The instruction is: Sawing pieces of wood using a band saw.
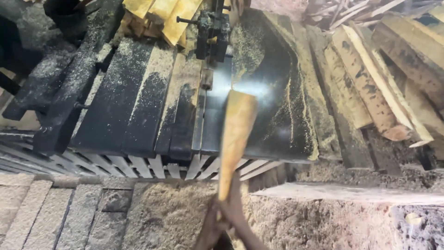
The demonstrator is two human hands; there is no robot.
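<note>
One hand [231, 217], its grip clamped on a tapered yellow wooden piece [236, 139], holds it uncut just beside the bandsaw blade [209, 69] over the sawdust-strewn black worktop [138, 106]; other hand unseen.

The dark saw table [273, 106] is mostly bare on its right part, so a hand can pass there. The blade guide [212, 32] blocks the middle, stacked planks [384, 78] close the right side, and sawdust [171, 213], perhaps deep, covers the ground below.
</note>
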